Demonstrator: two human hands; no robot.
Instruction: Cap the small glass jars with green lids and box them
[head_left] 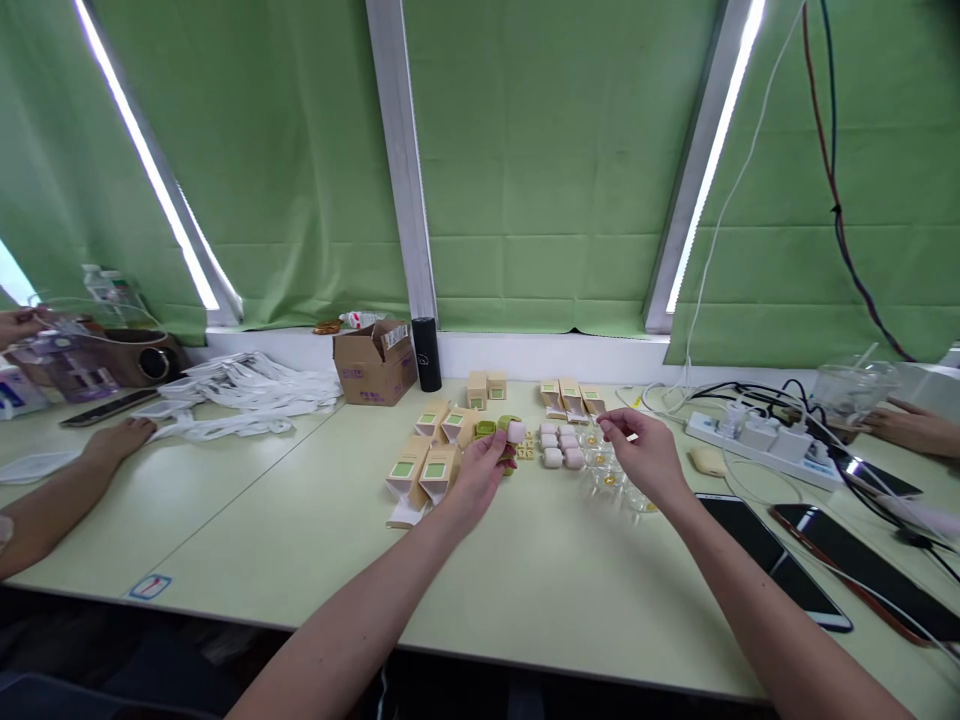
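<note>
My left hand [484,468] is closed on a small green piece with a pale pink rounded block [516,432] at its end. Beside these fingers lie green pieces [485,428] and small yellow squares [528,446]. My right hand [637,448] is pinched above several clear round cups [600,458] with yellow centres; what its fingertips hold, if anything, is too small to make out. Between my hands several pale pink blocks [553,457] sit in rows. Folded tan cartons with green labels [439,470] stand left of my left hand, and more cartons [571,398] stand farther back.
At the back are a cardboard box [375,365] and a black cylinder [426,355]. White straps [240,390] lie left, near another person's hand [124,440]. On the right are a power strip [765,445], cables, a tablet [772,560], a phone [870,565] and another person's hand [911,425].
</note>
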